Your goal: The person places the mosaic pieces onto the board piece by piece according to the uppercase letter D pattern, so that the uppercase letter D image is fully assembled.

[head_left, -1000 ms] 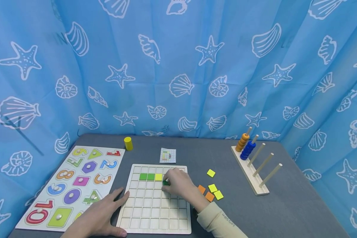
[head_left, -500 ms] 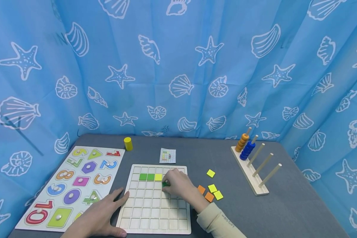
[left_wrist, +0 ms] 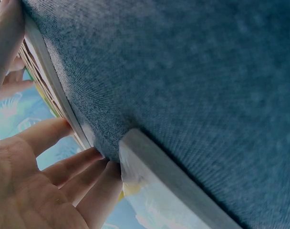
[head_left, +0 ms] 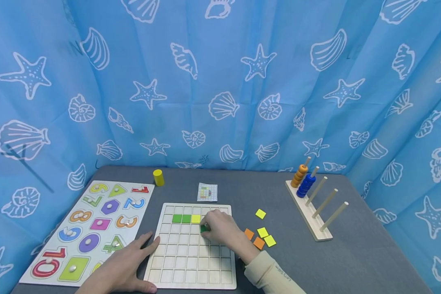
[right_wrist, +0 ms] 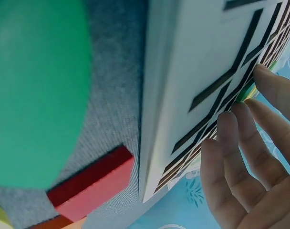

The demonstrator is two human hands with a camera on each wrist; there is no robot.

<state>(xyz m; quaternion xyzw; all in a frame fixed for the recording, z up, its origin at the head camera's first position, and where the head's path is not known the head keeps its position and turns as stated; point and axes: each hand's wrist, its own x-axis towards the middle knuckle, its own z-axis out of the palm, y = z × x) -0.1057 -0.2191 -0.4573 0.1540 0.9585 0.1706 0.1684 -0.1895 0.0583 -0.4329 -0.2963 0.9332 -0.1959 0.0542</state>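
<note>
With narrowed fingers, the right hand (head_left: 220, 226) pinched a dark green tile (head_left: 204, 228) toward one o'clock from the middle of the gridded board (head_left: 191, 255); whether the tile lay flat was unclear. The left hand (head_left: 130, 263), spread wide, touched the board's edge between eight and nine. Two green tiles (head_left: 186, 219) and a yellow tile (head_left: 196, 219) sat side by side near twelve. Beyond the board, loose orange tiles (head_left: 259, 243) and yellow squares (head_left: 270, 241) lay toward three, a patterned card (head_left: 207, 192) just past twelve, a yellow cylinder (head_left: 158, 178) at eleven, a number puzzle (head_left: 108, 223) at nine, and a peg rack (head_left: 312, 216) between two and three.
</note>
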